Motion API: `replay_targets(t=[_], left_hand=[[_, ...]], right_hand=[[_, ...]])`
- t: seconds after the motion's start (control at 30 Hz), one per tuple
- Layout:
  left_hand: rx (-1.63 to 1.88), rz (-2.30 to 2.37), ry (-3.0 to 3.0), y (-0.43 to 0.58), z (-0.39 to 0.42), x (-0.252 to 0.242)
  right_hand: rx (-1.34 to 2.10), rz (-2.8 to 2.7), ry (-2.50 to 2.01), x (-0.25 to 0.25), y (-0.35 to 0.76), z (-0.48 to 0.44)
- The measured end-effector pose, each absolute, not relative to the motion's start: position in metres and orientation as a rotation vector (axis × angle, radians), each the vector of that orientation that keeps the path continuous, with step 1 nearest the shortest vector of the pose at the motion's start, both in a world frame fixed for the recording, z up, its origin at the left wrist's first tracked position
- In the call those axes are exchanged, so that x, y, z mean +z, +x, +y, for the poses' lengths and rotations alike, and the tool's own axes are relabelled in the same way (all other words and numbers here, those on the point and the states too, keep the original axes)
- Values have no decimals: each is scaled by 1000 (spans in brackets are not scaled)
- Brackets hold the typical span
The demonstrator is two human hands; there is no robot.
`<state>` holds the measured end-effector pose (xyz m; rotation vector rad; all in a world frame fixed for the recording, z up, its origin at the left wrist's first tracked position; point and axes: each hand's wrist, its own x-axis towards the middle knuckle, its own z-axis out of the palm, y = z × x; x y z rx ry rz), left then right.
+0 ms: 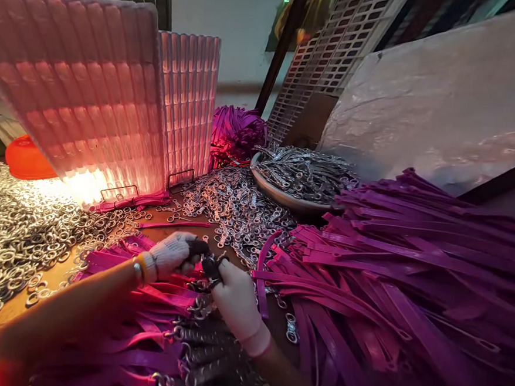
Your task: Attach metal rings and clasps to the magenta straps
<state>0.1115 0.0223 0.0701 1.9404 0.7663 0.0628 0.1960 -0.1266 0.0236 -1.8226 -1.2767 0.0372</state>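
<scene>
My left hand (171, 254), in a white glove with dark-wrapped fingertips, is closed in a pinch. My right hand (235, 294), gloved the same way, pinches right beside it. Between their fingertips a small metal fitting (203, 258) glints; its exact shape is mostly hidden. Below both hands lies a layer of purple straps (142, 332) joined to metal chains (215, 354) by rings and clasps. Just beyond the hands spreads a heap of small metal clasps (242, 215). A loose clasp (292, 328) rests to the right of my right hand.
Metal rings (12, 229) cover the table's left side. Purple straps (388, 273) are piled high at right. A bowl (279, 197) holds metal chains. Two ribbed translucent panels (80, 86) stand before a bright lamp glow, near an orange-red bowl (30, 158). More purple straps (238, 130) lie behind.
</scene>
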Motion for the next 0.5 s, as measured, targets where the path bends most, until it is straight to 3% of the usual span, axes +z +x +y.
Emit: replay_targets(t=[0.07,0.2,0.37,0.5], left_hand=[[-50,823,2304,143,53,63],[-91,881,2460,200,91,42],[-106,883,2375,224,93,22],[-65,846,2094,186,93,44]], right_hand=[[61,-1227,-1727,25,196,-128],[230,-1313,-1585,30,185,-131],[346,-1410,-1728,31,186,-130],[270,-1396,-1770,36,205,-123]])
